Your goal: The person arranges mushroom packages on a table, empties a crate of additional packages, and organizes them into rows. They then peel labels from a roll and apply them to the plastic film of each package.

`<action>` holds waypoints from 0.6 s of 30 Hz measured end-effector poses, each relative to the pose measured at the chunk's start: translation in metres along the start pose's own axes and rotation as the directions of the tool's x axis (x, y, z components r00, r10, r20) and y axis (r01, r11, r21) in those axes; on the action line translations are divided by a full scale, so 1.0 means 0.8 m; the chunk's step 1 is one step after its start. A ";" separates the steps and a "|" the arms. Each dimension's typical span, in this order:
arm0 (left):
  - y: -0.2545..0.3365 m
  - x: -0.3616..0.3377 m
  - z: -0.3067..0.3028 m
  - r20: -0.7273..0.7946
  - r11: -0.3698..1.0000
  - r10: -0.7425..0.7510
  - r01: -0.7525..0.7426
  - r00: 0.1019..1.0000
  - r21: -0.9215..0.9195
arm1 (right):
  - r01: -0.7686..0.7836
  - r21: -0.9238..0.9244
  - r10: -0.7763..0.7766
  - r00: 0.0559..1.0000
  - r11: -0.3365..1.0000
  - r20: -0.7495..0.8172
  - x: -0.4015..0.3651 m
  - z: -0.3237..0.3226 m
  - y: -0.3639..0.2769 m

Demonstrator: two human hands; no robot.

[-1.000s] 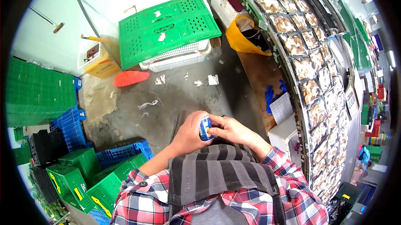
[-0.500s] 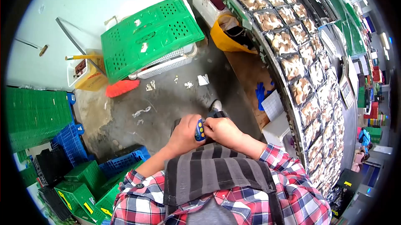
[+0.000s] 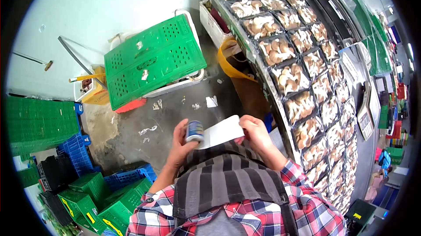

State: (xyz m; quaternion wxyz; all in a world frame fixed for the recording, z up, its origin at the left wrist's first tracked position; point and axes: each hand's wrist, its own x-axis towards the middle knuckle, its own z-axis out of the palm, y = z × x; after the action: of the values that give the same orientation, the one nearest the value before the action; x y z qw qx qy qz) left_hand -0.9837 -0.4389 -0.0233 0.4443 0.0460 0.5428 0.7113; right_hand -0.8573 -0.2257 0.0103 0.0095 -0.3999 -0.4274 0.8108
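In the head view my left hand is wrapped round a small roll of blue printed labels, its white end facing down. A white backing strip runs from the roll to the right, across the front of my striped apron. My right hand pinches the far end of that strip between thumb and fingers. The strip is stretched out between both hands, above the floor.
On my right a long table holds rows of black trays of mushrooms, with a scale beyond. A green crate lid covers a white crate ahead. Green crates stand at lower left; a yellow bag sits beside the table.
My hands were together at the roll; now they are apart, right hand further right, with the white strip drawn out between them. My view has shifted slightly.
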 end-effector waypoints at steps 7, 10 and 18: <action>-0.043 0.062 -0.004 0.043 0.762 -0.119 0.119 0.992 -0.637 | 0.439 0.263 -0.484 0.864 0.859 0.138 -0.029 -0.043 -0.116; -0.094 0.098 -0.026 -0.005 0.675 -0.210 0.141 0.978 -0.724 | 0.790 0.223 -0.821 0.541 0.571 0.185 -0.020 -0.067 -0.138; 0.022 0.191 0.038 0.130 0.949 0.259 -0.277 0.957 0.148 | 0.152 0.031 -0.151 0.897 0.988 0.415 0.042 0.063 -0.193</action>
State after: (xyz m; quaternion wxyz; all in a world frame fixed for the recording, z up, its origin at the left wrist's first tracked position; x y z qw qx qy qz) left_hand -1.0695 -0.3126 -0.0601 0.3671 0.1946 0.5633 0.7142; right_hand -0.9636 -0.1507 0.1132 -0.0193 -0.1836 -0.4504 0.8735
